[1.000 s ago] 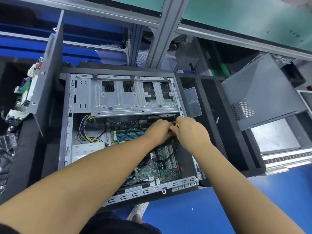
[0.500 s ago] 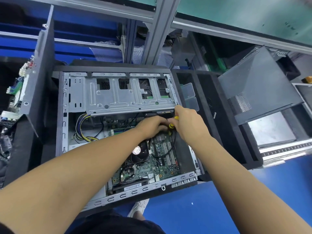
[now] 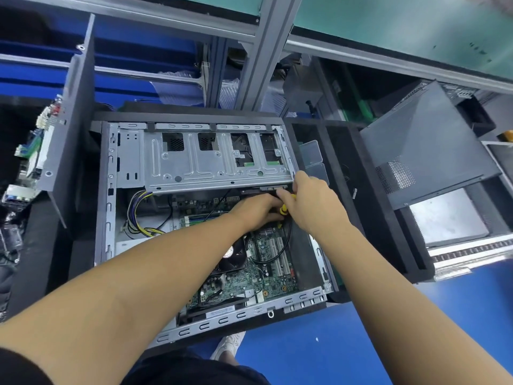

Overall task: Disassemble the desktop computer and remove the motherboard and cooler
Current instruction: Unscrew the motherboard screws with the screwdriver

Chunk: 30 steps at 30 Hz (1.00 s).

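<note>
a person's left grip point(image 3: 258, 211) and right grip point(image 3: 313, 202) are meeting inside an open desktop case point(image 3: 111, 190), which is lying on its side on a blue bench point(image 3: 361, 343). the right grip is clasping a yellow-handled tool point(image 3: 283, 210), its tip hidden, just below the silver drive cage point(image 3: 211, 159). the left grip's fingers are curling against that handle; whether they are holding anything cannot be told. the green motherboard point(image 3: 249, 282) is sitting flat in the case under both forearms, with the black cooler point(image 3: 233, 257) sitting on it, half hidden by the left forearm. yellow, black and purple wires point(image 3: 138, 215) are looping at the case's left side. a white label point(image 3: 220, 311) is showing on the near rail, its print too small to read. a grey side panel point(image 3: 424, 151) is leaning at the right, apart from the case.
</note>
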Each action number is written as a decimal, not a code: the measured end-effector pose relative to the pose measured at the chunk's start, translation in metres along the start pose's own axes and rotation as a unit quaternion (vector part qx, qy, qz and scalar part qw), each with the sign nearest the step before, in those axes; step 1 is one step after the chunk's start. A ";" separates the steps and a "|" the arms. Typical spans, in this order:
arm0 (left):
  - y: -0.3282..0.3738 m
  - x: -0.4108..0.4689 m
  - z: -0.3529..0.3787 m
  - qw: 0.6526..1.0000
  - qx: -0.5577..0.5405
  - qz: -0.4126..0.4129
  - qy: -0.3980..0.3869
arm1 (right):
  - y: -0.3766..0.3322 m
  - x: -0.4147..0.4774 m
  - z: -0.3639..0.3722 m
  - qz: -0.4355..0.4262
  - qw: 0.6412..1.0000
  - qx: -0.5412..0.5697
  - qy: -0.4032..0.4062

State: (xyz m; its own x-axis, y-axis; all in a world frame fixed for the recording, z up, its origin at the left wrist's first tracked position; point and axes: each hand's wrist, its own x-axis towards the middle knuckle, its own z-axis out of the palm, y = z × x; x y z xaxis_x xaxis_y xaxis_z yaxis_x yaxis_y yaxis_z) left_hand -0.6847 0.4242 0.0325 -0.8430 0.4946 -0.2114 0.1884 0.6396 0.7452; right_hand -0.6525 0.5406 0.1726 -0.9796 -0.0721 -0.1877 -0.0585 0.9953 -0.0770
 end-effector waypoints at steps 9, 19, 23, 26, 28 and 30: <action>-0.006 0.002 0.001 0.999 -0.032 -0.010 -0.009 | 0.006 0.001 -0.013 -0.056 0.997 0.024 -0.052; -0.003 0.001 0.002 0.999 -0.031 0.022 0.007 | 0.004 0.001 -0.012 -0.013 1.000 0.015 -0.014; -0.004 0.002 0.002 0.999 -0.032 0.011 -0.005 | -0.001 0.003 -0.012 -0.011 1.000 -0.013 -0.011; -0.004 0.001 -0.002 0.999 -0.030 0.018 -0.021 | -0.002 0.005 -0.014 -0.038 0.999 0.005 -0.036; -0.006 0.001 -0.005 0.999 -0.015 0.014 -0.040 | -0.002 0.006 -0.017 -0.055 0.998 -0.005 -0.039; -0.008 0.001 -0.006 0.999 -0.003 0.012 -0.052 | -0.001 0.007 -0.019 -0.077 0.996 -0.031 -0.044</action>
State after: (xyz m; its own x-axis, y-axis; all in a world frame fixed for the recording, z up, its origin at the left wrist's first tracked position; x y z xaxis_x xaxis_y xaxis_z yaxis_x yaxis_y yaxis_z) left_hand -0.6908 0.4159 0.0301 -0.7809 0.5692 -0.2572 0.2051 0.6226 0.7552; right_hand -0.6632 0.5400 0.1904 -0.9375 -0.2263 -0.2645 -0.2205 0.9740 -0.0518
